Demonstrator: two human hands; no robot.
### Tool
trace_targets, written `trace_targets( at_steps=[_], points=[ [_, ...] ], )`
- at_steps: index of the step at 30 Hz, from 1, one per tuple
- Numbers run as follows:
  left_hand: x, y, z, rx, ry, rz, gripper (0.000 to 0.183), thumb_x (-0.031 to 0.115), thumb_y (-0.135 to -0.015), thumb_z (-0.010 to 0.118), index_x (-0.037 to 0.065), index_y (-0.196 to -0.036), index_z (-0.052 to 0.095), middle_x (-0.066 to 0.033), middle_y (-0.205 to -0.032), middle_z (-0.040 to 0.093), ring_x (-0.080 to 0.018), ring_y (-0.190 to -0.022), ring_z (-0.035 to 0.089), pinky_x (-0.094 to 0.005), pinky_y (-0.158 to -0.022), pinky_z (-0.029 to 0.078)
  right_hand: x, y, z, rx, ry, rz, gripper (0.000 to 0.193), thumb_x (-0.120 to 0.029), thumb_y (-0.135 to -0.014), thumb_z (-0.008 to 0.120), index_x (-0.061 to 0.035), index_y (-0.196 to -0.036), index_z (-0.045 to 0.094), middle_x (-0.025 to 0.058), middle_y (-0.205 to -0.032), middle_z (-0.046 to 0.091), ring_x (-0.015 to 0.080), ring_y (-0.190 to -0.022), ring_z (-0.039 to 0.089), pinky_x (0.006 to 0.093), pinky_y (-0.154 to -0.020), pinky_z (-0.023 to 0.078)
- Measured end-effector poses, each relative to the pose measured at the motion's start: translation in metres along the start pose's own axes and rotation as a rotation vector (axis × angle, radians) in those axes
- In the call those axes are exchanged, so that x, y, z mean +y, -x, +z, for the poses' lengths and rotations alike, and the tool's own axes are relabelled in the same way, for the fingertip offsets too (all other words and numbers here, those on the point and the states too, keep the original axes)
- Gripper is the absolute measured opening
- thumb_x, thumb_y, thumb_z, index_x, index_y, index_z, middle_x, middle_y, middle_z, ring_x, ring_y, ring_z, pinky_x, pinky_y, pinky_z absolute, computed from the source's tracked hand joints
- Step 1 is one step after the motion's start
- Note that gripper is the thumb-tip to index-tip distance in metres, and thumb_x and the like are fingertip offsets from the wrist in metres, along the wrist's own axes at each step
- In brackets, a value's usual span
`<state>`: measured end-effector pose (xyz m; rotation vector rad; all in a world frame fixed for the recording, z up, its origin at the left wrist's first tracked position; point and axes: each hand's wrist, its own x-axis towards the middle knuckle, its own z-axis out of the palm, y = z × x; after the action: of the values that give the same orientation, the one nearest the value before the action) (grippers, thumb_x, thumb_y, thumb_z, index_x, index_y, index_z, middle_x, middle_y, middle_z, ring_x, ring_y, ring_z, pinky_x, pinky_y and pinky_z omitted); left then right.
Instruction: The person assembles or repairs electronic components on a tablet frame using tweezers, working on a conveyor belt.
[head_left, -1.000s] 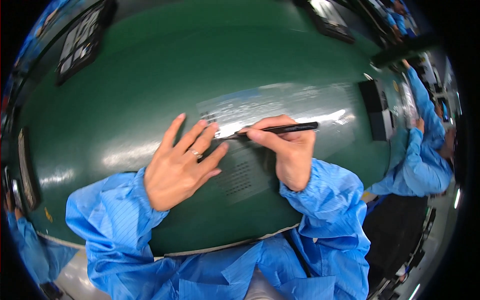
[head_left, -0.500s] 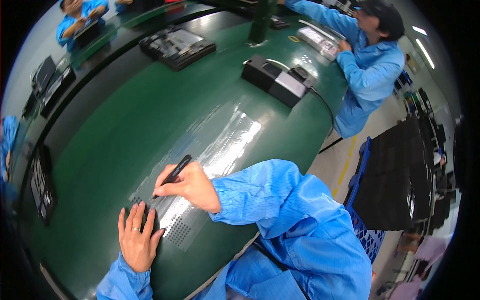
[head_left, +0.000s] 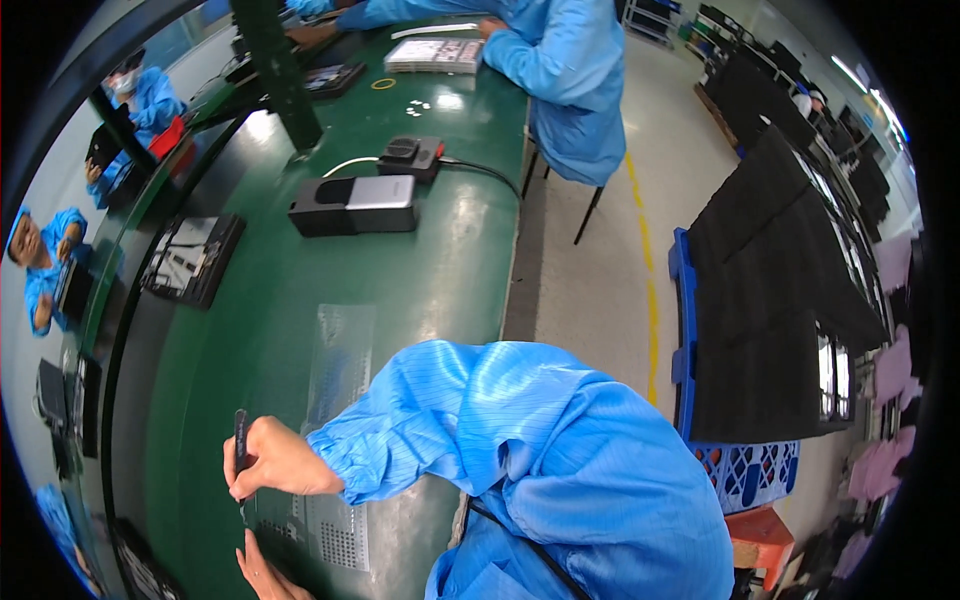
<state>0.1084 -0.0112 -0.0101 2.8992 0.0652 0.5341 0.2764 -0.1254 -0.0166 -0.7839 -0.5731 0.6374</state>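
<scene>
Change: the view has swung right since half a second ago; both hands now sit at the lower left.
Right hand (head_left: 283,460): fingers clenched around a black pen (head_left: 240,440), over the clear perforated sheet (head_left: 330,440).
Left hand (head_left: 262,572): flat on the sheet's near end, fingers released.
Sheet: on the green table (head_left: 440,270), nearer than the black-and-silver box (head_left: 353,205).

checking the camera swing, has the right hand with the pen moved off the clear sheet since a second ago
No. The right hand holds the black pen over the near end of the clear sheet, as before; the view has turned, not the hand.
</scene>
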Motion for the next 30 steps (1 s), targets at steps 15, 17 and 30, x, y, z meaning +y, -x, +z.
trace_targets(
  at_steps=[15, 17, 30],
  points=[
    [-0.006, -0.03, 0.047, -0.135, -0.11, -0.032, 0.047, 0.017, -0.07, 0.057, 0.002, -0.112, 0.043, -0.0178, -0.122, 0.034, -0.0337, -0.111, 0.033, -0.0439, -0.092, 0.024, -0.033, -0.005, -0.042, -0.045, 0.255, 0.045, 0.008, -0.006, -0.067, 0.061, 0.0007, -0.071, 0.06, 0.0064, -0.068, 0.058, 0.011, -0.065, 0.053, 0.0229, -0.059, 0.041],
    [-0.018, -0.018, 0.04, -0.074, -0.154, -0.081, 0.046, 0.023, -0.067, 0.06, 0.002, -0.106, 0.046, -0.0168, -0.116, 0.039, -0.0316, -0.106, 0.038, -0.043, -0.089, 0.029, -0.017, -0.011, -0.034, -0.165, 0.498, 0.02, 0.01, -0.008, -0.066, 0.059, 0.0006, -0.071, 0.061, 0.0074, -0.069, 0.058, 0.0143, -0.066, 0.054, 0.0247, -0.06, 0.042],
    [-0.022, -0.024, 0.105, 0.226, -0.163, -0.074, 0.045, 0.044, -0.074, 0.046, 0.006, -0.096, 0.053, -0.0137, -0.11, 0.047, -0.0292, -0.102, 0.041, -0.0499, -0.082, 0.027, -0.019, 0.0, -0.071, -0.156, 0.533, 0.083, 0.014, -0.005, -0.075, 0.051, 0.0074, -0.082, 0.052, 0.0151, -0.083, 0.054, 0.0217, -0.078, 0.052, 0.0316, -0.076, 0.042]
  ],
)
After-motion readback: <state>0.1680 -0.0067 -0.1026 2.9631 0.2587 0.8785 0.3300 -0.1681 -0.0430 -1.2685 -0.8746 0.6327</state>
